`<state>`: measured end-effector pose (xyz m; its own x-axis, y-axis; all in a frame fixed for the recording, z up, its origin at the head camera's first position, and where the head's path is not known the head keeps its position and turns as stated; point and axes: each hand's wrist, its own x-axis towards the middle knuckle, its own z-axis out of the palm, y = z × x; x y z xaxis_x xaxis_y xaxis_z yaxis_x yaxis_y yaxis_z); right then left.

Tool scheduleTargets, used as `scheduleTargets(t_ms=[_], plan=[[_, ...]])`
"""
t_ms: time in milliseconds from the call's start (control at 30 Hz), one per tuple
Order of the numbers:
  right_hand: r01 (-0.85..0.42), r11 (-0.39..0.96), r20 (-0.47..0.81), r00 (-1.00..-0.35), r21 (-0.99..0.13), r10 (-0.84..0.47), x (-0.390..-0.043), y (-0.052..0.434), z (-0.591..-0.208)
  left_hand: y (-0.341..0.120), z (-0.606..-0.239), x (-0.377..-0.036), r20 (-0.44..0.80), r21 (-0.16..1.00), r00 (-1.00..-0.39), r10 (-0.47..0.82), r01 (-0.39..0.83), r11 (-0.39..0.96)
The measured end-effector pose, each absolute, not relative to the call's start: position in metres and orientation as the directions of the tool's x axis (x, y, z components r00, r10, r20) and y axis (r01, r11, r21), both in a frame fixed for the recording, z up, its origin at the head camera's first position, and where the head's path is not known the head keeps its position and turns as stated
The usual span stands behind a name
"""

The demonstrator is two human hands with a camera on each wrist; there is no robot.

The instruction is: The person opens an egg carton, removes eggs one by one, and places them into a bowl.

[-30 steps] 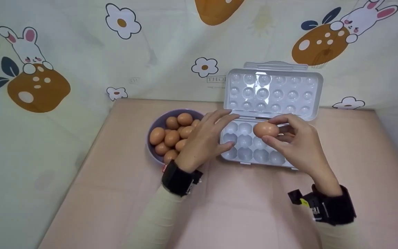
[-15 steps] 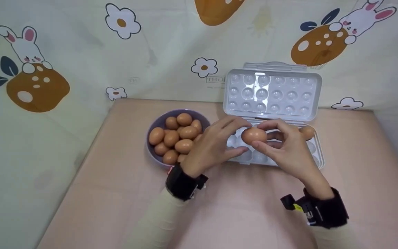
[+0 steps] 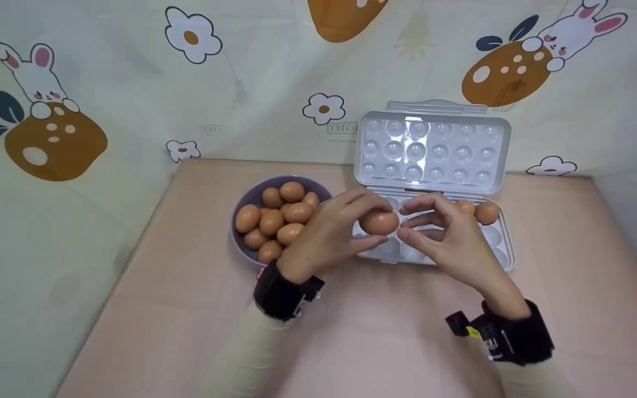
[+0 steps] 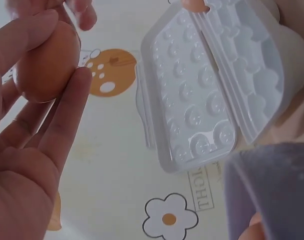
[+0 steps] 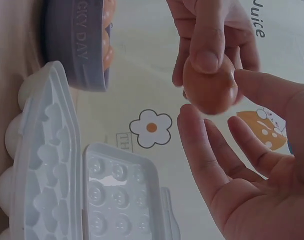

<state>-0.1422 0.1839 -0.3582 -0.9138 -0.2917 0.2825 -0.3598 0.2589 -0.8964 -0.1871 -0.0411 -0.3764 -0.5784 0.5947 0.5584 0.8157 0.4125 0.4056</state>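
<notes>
Both forearms enter from the bottom edge of the head view and converge at frame centre, each in a pale sleeve with a black wrist strap. Left hand (image 3: 332, 235) sits centre-left, fingers and thumb curled in a pinch around the egg (image 3: 379, 221). Right hand (image 3: 451, 243) is centre-right, palm turned in, fingers loosely spread and relaxed, fingertips (image 5: 192, 120) just beside the left hand's, gripping nothing.

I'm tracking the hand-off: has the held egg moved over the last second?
Yes. The egg has travelled left across the open tray, toward the purple bowl; the left hand now pinches it, and the right hand is letting go.
</notes>
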Motion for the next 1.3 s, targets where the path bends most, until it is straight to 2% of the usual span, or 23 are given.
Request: scheduleTargets(t_ms=[167,400,567,967,1300], plan=[[-0.416,0.314,0.351,-0.904,-0.853,-0.243,-0.149,0.200,-0.361,-0.074,-0.367,-0.190,0.509,0.389,-0.650,0.564,0.759,0.523],[-0.391,0.453,0.361,-0.919,-0.801,-0.155,-0.155,0.224,-0.364,-0.126,-0.366,-0.200,0.437,0.376,-0.706,0.557,0.706,0.600],[-0.392,0.466,0.379,-0.917,-0.793,-0.126,-0.149,0.223,-0.351,-0.160,-0.369,-0.203,0.337,0.370,-0.755,0.562,0.655,0.658],[-0.380,0.476,0.383,-0.919,-0.793,-0.095,-0.143,0.220,-0.339,-0.198,-0.384,-0.201,0.094,0.367,-0.816,0.570,0.561,0.742],[-0.374,0.478,0.377,-0.921,-0.795,-0.095,-0.144,0.226,-0.341,-0.201,-0.388,-0.200,0.013,0.361,-0.820,0.572,0.538,0.762]])
